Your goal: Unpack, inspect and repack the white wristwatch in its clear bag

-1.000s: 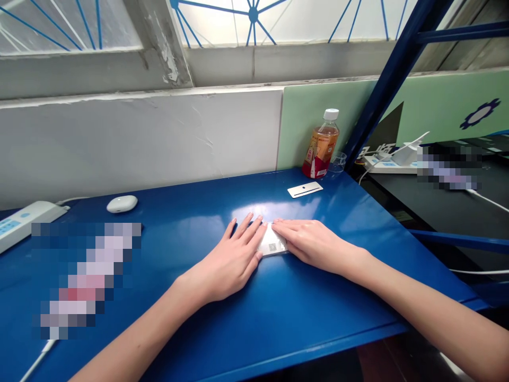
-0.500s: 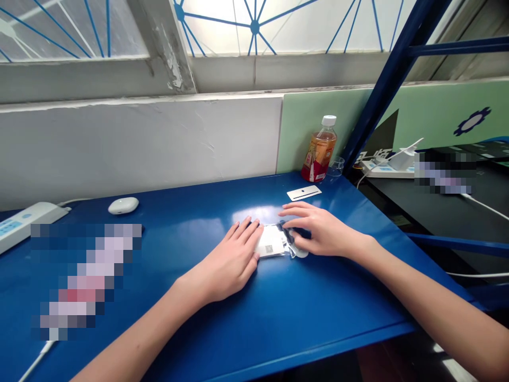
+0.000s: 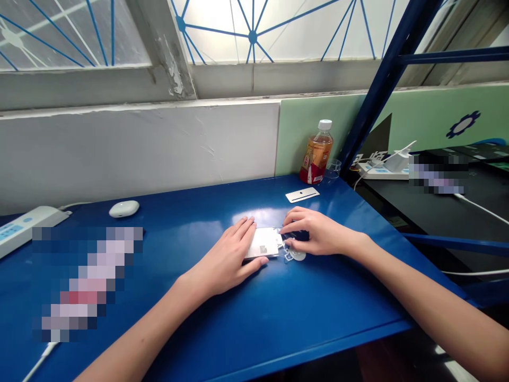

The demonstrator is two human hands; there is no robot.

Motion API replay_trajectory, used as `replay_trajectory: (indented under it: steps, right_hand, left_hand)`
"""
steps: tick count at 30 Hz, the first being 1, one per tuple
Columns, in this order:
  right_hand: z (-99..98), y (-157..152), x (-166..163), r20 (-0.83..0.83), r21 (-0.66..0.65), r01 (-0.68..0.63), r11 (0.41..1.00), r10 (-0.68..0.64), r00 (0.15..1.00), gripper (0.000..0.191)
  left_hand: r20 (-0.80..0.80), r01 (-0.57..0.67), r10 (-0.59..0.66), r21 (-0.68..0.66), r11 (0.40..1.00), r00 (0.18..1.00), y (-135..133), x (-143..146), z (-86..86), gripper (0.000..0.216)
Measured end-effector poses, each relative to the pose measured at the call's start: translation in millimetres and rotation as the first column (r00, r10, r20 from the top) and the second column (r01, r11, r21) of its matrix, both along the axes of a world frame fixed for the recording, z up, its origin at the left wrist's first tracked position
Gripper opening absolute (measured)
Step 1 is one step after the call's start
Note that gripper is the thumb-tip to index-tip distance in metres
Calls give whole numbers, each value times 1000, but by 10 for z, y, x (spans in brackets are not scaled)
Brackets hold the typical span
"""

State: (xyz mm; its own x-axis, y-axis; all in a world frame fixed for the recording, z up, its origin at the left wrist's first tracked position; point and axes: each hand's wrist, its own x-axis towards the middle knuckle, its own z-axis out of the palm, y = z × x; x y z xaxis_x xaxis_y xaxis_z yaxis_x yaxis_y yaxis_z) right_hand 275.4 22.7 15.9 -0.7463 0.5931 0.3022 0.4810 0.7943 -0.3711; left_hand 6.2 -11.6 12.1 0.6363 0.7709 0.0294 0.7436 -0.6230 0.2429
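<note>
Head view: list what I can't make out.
All in the head view:
White packet: its left end, covered by the left hand.
Printed square: its pattern, too small.
Right hand: whether its grip holds the clear plastic, too small to tell.
Power strip, left: cut off by the picture's edge.
Pixelated patch, left: contents blurred out.

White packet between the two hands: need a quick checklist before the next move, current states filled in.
1. Left hand resting on the left part of the white packet: ok.
2. Right hand at the packet's right end: ok.
3. Right hand's grip on the clear plastic there: cannot tell.
4. Packet supported by the blue table: ok.
5. White card apart from both hands: ok, though close beyond the right one.
6. Bottle upright and capped: ok.
</note>
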Motion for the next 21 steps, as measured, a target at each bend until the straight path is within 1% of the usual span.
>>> replay_trajectory:
  steps: [4, 10, 13, 16, 21]
  right_hand:
    - [-43, -3, -32, 16, -9, 6, 1000, -6, 1000, 30]
    - [-110, 18, -73, -20, 13, 9, 1000, -9, 1000, 19]
    - [-67, 35, -34, -7, 40, 8, 999, -8, 1000, 20]
    - [14, 63, 40, 51, 57, 9, 998, -12, 999, 19]
    - [111, 79, 148, 156, 22, 42, 999, -45, 987, 18]
  left_hand:
    - [38, -18, 18, -2, 1000, 999, 13, 11, -32, 64]
    - [48, -28, 28, 8, 1000, 998, 17, 34, -11, 62]
    - [85, -47, 43, 46, 998, 995, 27, 14, -6, 57]
    - [120, -60, 52, 65, 996, 991, 40, -21, -10, 56]
    - [133, -53, 44, 62, 997, 990, 55, -41, -13, 57]
